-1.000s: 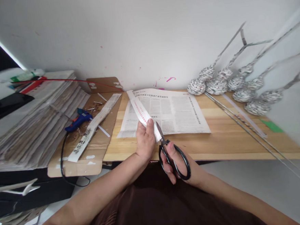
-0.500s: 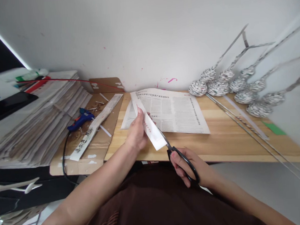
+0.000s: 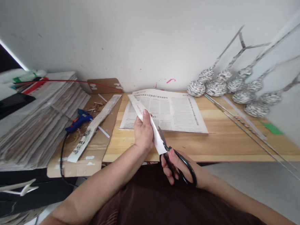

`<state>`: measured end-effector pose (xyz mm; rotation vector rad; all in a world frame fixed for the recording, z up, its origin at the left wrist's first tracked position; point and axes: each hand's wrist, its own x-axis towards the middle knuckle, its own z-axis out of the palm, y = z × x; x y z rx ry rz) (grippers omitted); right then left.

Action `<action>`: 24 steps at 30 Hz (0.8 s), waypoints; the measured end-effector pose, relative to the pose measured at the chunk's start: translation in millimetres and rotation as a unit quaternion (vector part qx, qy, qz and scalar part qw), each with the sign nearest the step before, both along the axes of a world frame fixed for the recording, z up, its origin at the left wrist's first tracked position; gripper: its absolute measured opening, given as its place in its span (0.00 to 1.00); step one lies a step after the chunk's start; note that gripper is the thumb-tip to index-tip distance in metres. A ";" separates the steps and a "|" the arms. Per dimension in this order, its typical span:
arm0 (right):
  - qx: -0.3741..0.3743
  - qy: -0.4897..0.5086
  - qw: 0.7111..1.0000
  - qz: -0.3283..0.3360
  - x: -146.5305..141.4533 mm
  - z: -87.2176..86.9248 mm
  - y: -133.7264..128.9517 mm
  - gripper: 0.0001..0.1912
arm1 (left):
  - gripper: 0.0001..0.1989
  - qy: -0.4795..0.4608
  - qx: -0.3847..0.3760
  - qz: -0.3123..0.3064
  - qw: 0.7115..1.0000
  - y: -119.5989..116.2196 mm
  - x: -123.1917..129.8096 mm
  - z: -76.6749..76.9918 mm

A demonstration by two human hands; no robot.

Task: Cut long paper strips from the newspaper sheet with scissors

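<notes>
My left hand (image 3: 143, 131) grips a long white paper strip (image 3: 158, 142) with faint red print, its thumb lying along the top. The strip slants from the newspaper sheet down toward me. My right hand (image 3: 178, 163) has its fingers in the black handles of a pair of scissors (image 3: 186, 168). The scissor blades stand parted at the strip's near end, pointing up and away from me; whether they touch the paper I cannot tell. Beneath the strip's far end, a printed newspaper sheet (image 3: 175, 112) lies on the wooden table (image 3: 226, 138).
A blue glue gun (image 3: 78, 121) and a printed paper strip (image 3: 93, 128) lie on cardboard (image 3: 95, 154) at left, beside a tall newspaper stack (image 3: 45, 123). At right stand several gourd shapes woven from paper (image 3: 216, 85). Thin rods (image 3: 246, 131) overhang the table's front edge.
My left hand has turned and moved slightly lower, tilting the strip more edge-on. The scissors have shifted a little left, and their blades now show parted beside the strip.
</notes>
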<state>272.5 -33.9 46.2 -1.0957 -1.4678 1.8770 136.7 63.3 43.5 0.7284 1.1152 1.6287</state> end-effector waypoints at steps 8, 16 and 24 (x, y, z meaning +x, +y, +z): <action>-0.004 0.019 0.999 -0.038 -4.9 1.0 2.4 0.38 | 0.28 0.026 0.010 -0.011 1.000 -3.8 3.7 3.1; -0.013 0.008 0.999 -0.052 -1.8 6.4 -1.6 0.37 | 0.28 0.041 0.004 -0.010 0.999 -3.2 4.6 6.2; -0.034 -0.027 0.997 -0.061 1.4 8.9 -1.7 0.37 | 0.24 0.074 0.048 0.003 0.996 -1.3 4.4 5.9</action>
